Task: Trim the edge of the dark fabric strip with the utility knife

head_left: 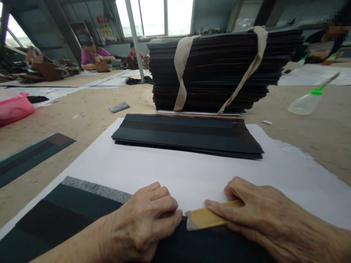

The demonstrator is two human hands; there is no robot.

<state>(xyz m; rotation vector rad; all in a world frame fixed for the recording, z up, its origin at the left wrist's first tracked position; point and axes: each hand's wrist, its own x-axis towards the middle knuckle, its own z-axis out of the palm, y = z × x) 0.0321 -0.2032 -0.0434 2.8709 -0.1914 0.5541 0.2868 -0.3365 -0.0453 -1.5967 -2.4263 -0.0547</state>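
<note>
A dark blue-green sheet [74, 199] with a speckled grey strip along its far edge lies in front of me on white paper. My left hand [145, 217] rests on it, fingers closed in a pinch at its far edge. In my right hand [260, 212] is a yellow flat stick [208, 217] with a grey covered tip, held between thumb and fingers. That tip touches the sheet's edge, just right of my left fingertips. Beyond both hands lies a small stack of dark sheets [178, 133]; the top one has a brown textured patch at its right end.
Behind stands a tall pile of dark sheets [214, 69] tied with pale strips. A squeeze bottle [304, 102] with a green collar lies right. At left are another dark strip [33, 155] and a pink container [13, 107]. Several people sit at tables farther back.
</note>
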